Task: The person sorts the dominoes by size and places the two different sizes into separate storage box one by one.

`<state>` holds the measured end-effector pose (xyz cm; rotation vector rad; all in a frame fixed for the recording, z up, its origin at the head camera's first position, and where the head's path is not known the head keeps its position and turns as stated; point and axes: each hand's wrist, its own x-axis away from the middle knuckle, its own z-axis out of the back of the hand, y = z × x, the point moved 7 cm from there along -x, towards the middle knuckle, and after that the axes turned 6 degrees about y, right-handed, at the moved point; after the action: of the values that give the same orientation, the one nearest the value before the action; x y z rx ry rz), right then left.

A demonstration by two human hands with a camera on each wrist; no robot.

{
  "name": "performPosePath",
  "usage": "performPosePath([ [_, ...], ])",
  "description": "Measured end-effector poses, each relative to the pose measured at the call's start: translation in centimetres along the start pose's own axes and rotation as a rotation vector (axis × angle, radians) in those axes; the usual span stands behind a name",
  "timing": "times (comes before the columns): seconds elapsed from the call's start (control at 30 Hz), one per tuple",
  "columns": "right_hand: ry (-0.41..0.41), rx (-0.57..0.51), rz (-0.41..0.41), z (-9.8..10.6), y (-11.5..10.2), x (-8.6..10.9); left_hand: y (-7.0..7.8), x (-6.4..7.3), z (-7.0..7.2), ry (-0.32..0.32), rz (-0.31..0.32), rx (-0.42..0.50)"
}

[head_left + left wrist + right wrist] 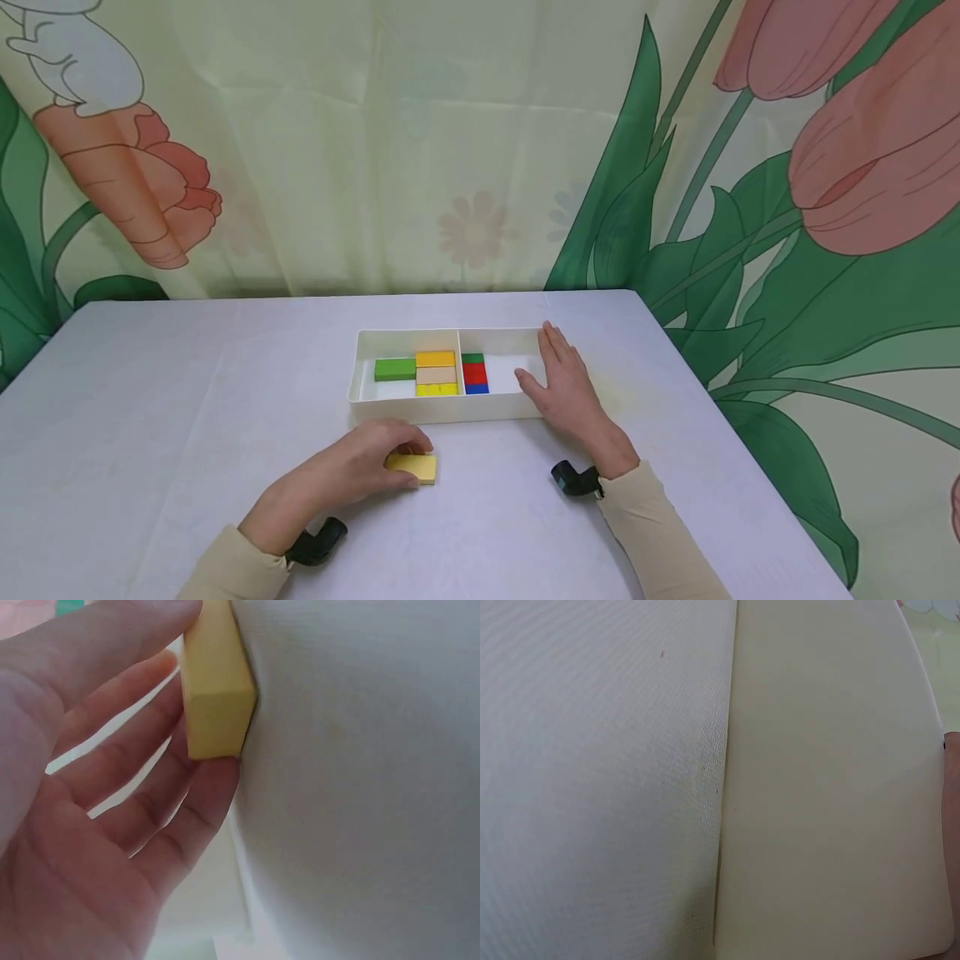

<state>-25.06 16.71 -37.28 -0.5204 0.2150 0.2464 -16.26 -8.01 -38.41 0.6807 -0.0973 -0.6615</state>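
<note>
My left hand [352, 467] grips a pale yellow block [420, 469] on the tabletop, just in front of a white two-compartment tray [420, 408]. In the left wrist view the thumb is over one side of the yellow block [219, 720] and the fingers curl behind it. My right hand [566, 396] touches the tray's right end, its fingers extended along the rim. Only an edge of that hand [952, 825] shows in the right wrist view, beside the tray wall [832, 787].
The left compartment holds a green block [394, 369], an orange one [435, 359], a beige one [435, 376] and a yellow one [437, 389]. Dark green, red [475, 373] and blue blocks line the divider's right side. A white cloth [187, 433] covers the table; a printed curtain hangs behind.
</note>
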Motion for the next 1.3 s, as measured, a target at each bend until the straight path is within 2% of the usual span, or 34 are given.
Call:
performPosePath([
  [0.17, 0.0, 0.006, 0.0, 0.0, 0.0, 0.0, -0.4, 0.2, 0.1, -0.018, 0.031, 0.004],
  [0.4, -0.002, 0.01, -0.008, 0.0, 0.1, 0.1, -0.4, 0.2, 0.2, -0.027, 0.024, 0.005],
  [0.67, 0.005, 0.009, -0.004, 0.0, 0.2, 0.1, -0.1, 0.3, 0.8, -0.034, 0.054, 0.013],
  [0.77, 0.002, 0.013, -0.006, 0.1, 0.2, 0.1, 0.1, 0.2, 1.3, -0.02, 0.052, 0.023],
  [1.03, -0.001, 0.018, -0.001, 0.2, 0.1, 0.1, 1.0, 0.6, 3.3, 0.057, -0.009, 0.051],
  [1.3, 0.001, 0.004, 0.0, -0.2, 0.2, 0.0, 1.0, 1.0, 4.5, 0.077, 0.029, 0.043],
])
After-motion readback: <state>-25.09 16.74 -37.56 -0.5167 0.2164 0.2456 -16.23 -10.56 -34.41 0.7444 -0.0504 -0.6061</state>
